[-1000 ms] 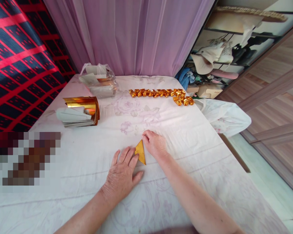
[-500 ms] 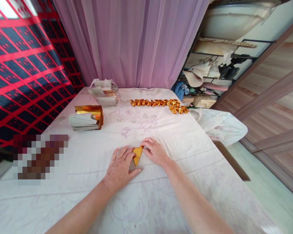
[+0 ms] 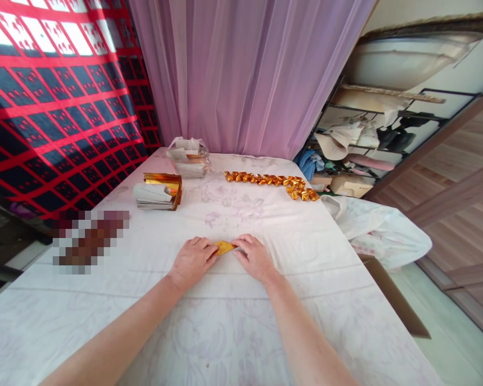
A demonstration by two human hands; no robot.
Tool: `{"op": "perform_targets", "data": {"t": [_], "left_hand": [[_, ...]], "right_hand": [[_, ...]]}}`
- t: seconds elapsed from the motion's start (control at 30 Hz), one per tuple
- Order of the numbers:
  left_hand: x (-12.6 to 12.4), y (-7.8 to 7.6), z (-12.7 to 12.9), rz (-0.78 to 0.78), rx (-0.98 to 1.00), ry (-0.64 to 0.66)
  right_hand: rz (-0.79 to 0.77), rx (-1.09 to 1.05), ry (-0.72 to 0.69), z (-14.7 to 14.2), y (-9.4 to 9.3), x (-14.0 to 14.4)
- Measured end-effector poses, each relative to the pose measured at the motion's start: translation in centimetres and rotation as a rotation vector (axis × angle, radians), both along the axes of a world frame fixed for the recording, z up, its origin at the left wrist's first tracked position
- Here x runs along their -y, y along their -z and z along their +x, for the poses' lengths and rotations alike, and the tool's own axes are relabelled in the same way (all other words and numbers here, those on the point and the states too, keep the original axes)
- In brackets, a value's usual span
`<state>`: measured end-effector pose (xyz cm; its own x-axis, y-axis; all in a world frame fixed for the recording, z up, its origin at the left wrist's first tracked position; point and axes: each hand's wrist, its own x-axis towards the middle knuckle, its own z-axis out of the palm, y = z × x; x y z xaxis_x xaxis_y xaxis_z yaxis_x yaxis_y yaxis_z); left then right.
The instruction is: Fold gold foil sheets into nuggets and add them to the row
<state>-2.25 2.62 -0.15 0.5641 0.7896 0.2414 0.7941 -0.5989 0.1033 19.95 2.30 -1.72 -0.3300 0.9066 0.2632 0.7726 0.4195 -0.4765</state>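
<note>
A small piece of folded gold paper [image 3: 224, 247] lies between my hands on the white floral tablecloth [image 3: 241, 300]. My left hand [image 3: 194, 261] grips its left end, thumb and fingers closed together. At the opposite end, the fingertips of my right hand [image 3: 255, 258] pinch the paper's right corner. Fingers cover both ends, so only the middle of the paper shows. Farther back, a row of folded gold paper pieces [image 3: 261, 179] runs to the right, with several more in front of its right end.
A stack of gold and white paper sheets [image 3: 156, 194] stands at the back left, before a clear plastic bag [image 3: 190, 161] of more paper. A blurred patch [image 3: 92, 238] hides something at left. Beyond the right edge are a white plastic bag [image 3: 386, 225] and a cardboard box [image 3: 394, 295].
The gold paper has gone from a triangle pointing toward me to a narrower shape lying crosswise. My left thumb has drawn in against it. The whole view has shifted slightly.
</note>
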Motion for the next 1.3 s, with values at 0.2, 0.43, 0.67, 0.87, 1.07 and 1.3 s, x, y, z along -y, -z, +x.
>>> {"op": "perform_targets", "data": {"t": [0.2, 0.43, 0.67, 0.87, 1.07, 1.3], "left_hand": [[-0.6, -0.6, -0.1, -0.028, -0.064, 0.018], [-0.9, -0.6, 0.0, -0.046, -0.085, 0.032], [-1.4, -0.6, -0.5, -0.071, -0.025, 0.040], [-2.4, -1.1, -0.5, -0.210, 0.225, -0.040], [-4.9, -1.6, 0.6, -0.225, 0.374, -0.143], [-7.7, -0.9, 1.3, -0.302, 0.604, -0.303]], "right_hand": [[0.003, 0.018, 0.021, -0.2, -0.2, 0.0], [0.035, 0.024, 0.030, -0.6, 0.3, -0.1], [0.111, 0.000, 0.038, -0.6, 0.8, -0.4], [0.037, -0.168, 0.080, -1.4, 0.4, -1.5], [-0.066, -0.433, 0.147, -2.0, 0.3, -4.9], [0.059, -0.544, 0.150, -0.7, 1.1, -8.1]]}}
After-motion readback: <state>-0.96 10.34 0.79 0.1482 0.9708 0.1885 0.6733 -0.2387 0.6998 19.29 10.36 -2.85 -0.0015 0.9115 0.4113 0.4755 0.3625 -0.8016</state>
